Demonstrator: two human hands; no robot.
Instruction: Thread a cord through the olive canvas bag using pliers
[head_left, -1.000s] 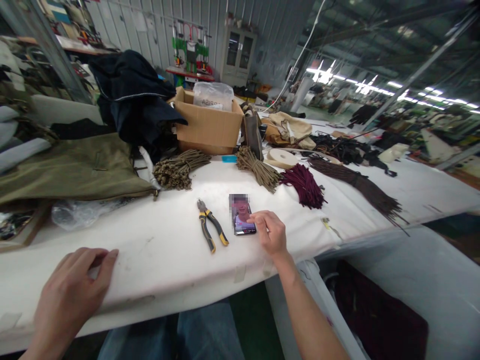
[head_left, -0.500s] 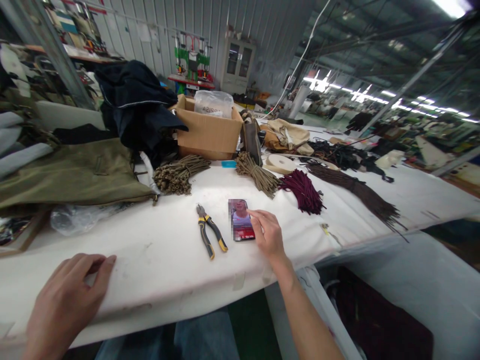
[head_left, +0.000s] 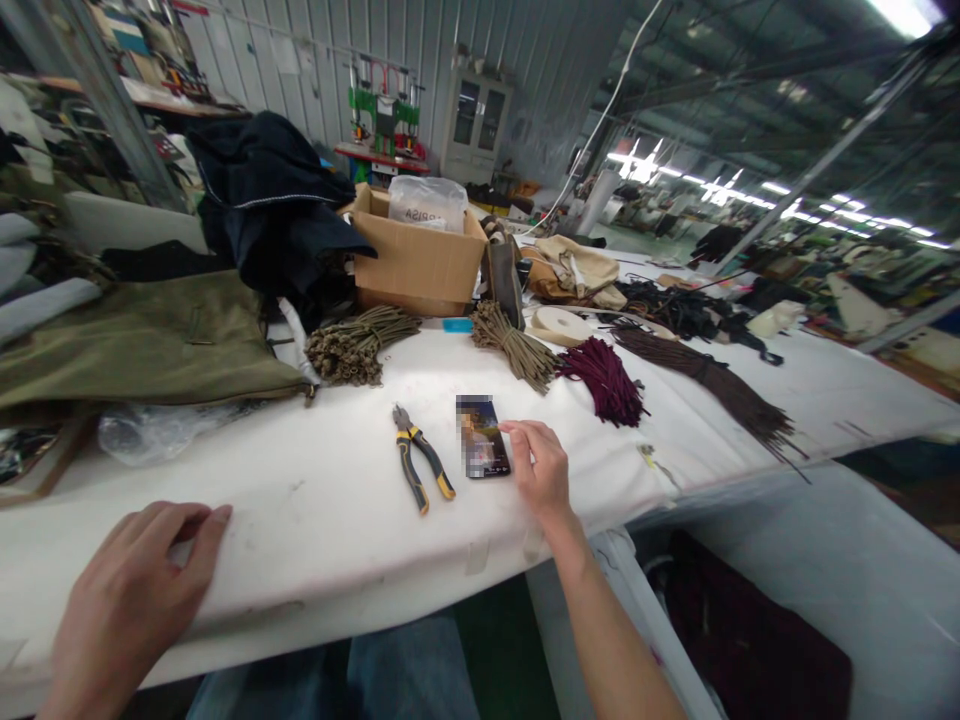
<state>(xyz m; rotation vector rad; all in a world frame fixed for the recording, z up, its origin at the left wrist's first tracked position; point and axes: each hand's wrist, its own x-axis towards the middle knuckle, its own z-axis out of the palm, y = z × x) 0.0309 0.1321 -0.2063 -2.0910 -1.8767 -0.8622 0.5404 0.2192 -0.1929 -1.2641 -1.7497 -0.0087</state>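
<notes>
Head cam: phone [head_left: 481, 437] lies flat on the white table [head_left: 315, 500] beside the pliers [head_left: 418, 456]. Right hand [head_left: 541, 467] rests loosely curled, fingertip touching its right edge. Left hand [head_left: 131, 600] lies relaxed, gripping nothing, at the table's near edge.

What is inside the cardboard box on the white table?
A clear plastic bag with printed letters sticks up out of the cardboard box. Whatever lies beneath the bag is hidden by the box walls.
</notes>
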